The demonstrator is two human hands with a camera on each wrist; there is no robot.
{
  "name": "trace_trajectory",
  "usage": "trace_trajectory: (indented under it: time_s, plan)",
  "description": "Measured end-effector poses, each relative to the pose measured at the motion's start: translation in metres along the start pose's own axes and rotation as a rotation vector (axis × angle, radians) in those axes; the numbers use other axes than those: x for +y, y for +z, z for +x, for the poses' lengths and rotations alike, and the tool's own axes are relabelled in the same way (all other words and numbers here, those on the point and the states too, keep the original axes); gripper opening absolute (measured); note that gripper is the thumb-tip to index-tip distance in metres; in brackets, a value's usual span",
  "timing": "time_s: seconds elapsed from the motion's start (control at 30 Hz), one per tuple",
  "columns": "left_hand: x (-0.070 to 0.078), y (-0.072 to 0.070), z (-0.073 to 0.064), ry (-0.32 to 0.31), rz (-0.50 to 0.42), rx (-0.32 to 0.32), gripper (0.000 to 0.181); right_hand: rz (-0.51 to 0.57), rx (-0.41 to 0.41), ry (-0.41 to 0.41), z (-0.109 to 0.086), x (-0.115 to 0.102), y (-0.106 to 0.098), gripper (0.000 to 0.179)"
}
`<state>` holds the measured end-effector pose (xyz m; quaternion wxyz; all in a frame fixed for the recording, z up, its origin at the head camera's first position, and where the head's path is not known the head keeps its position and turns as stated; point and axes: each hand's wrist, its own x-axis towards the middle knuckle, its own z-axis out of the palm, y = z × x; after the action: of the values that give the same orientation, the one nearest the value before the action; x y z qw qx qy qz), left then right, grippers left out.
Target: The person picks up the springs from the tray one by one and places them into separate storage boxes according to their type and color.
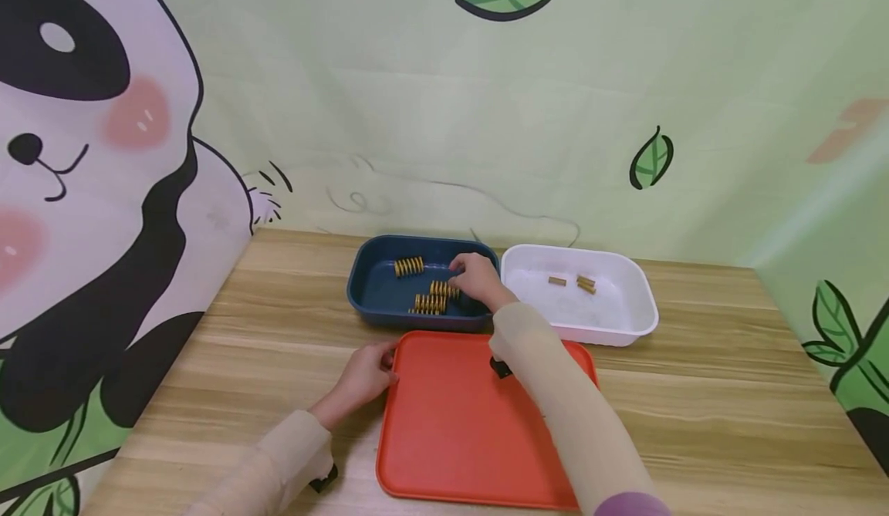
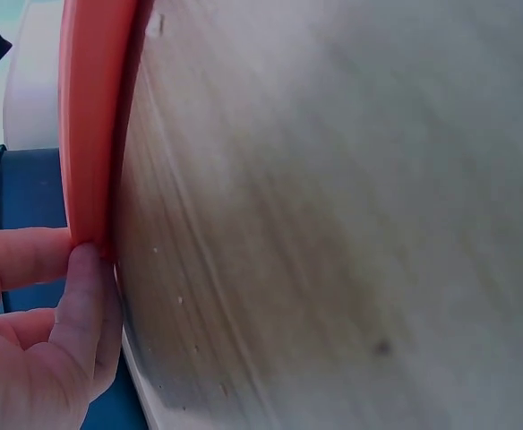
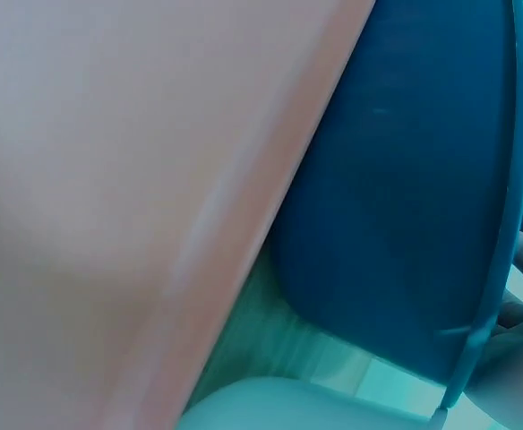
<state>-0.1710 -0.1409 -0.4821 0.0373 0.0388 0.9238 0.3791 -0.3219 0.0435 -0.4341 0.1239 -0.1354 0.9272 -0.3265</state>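
Note:
My left hand pinches the left edge of a red tray near its upper left corner; in the left wrist view, thumb and fingers close on the tray's rim. Inside the blue bin are several yellow coil springs, one of them apart at the upper left. My right hand reaches over the bin's right end, its loosely bent fingers beside the nearest spring with nothing showing between them. In the right wrist view, the bin's wall hides part of the right hand.
A white bin with a few small brownish cylinders stands against the blue bin's right side. Both bins stand behind the tray on a wooden table. A printed cloth hangs behind the table.

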Motion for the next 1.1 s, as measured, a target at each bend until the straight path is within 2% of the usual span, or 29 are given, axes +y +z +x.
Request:
trace_trajectory:
  time_s: [0.3, 0.47, 0.6, 0.77, 0.97, 1.1]
  plan:
    - [0.002, 0.0, 0.002, 0.027, 0.031, 0.006, 0.049, -0.008, 0.019, -0.044, -0.004, 0.003, -0.005, 0.027]
    - [0.005, -0.004, 0.004, 0.034, 0.033, 0.055, 0.044, -0.011, 0.021, -0.092, -0.006, 0.005, -0.009, 0.026]
    - [0.011, -0.011, 0.009, 0.064, 0.01, 0.137, 0.038, -0.006, 0.027, -0.116, -0.009, 0.006, -0.013, 0.026]
    - [0.018, -0.018, 0.015, 0.121, -0.037, 0.288, 0.026, -0.005, 0.074, -0.161, -0.019, 0.005, -0.019, 0.024]
    - [0.022, -0.026, 0.026, 0.245, -0.051, 0.448, 0.018, -0.082, 0.213, -0.274, -0.032, 0.006, -0.033, 0.019]
    - [0.022, -0.032, 0.033, 0.302, -0.035, 0.53, 0.018, -0.145, 0.302, -0.322, -0.039, 0.012, -0.043, 0.017]
